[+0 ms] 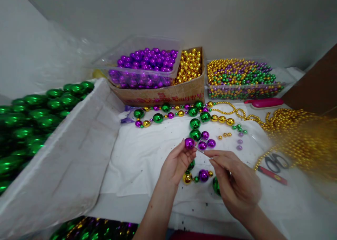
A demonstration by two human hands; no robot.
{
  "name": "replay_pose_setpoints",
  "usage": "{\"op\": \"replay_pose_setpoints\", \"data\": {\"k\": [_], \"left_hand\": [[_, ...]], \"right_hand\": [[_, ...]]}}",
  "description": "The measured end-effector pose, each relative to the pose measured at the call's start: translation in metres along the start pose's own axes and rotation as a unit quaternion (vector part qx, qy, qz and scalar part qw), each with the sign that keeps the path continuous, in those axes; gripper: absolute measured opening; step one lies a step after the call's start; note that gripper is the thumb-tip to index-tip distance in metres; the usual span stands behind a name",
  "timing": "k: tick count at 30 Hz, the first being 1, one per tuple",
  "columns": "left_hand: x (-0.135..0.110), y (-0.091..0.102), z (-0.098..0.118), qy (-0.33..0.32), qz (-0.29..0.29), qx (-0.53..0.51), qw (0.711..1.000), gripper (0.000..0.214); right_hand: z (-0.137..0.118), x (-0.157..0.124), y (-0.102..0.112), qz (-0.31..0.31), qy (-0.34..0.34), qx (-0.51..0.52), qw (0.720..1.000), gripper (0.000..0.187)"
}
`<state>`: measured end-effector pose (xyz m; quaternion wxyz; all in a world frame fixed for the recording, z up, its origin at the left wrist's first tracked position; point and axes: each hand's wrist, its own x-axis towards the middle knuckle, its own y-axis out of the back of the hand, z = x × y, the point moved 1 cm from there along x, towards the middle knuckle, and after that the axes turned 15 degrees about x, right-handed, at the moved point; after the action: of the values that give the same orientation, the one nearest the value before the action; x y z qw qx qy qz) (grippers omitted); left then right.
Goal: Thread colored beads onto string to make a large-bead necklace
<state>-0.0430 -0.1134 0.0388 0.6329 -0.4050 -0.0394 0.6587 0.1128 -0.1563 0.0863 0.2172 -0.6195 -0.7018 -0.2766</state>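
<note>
My left hand (177, 164) pinches a shiny purple bead (189, 142) between thumb and fingertips over the white cloth (147, 155). My right hand (234, 180) is closed in a pinch on a thin needle or thread end (202, 151) that points at the purple bead. A partly strung run of gold, green and purple beads (197, 177) hangs below and between my hands. Loose green and purple beads (201, 136) lie just beyond my fingers. A long strung strand (171, 113) lies across the far side of the cloth.
A white box of large green beads (34, 117) fills the left. At the back stand a clear tub of purple beads (144, 66), a cardboard box of gold beads (188, 68) and a tub of mixed small beads (239, 78). Gold bead strings (297, 131), scissors (275, 161), a pink tool (264, 102) lie right.
</note>
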Motion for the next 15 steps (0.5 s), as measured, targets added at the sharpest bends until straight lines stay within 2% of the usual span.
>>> {"op": "replay_pose_setpoints", "data": {"k": [5,15], "left_hand": [[0.004,-0.003,-0.009,0.041,0.003,-0.020,0.999,0.025],[0.008,-0.001,-0.012,0.041,-0.005,-0.023,0.999,0.029]], "right_hand": [[-0.006,-0.004,0.006,0.004,-0.008,-0.039,0.999,0.030],[-0.007,0.005,-0.002,-0.002,0.014,-0.067,0.998,0.032]]}}
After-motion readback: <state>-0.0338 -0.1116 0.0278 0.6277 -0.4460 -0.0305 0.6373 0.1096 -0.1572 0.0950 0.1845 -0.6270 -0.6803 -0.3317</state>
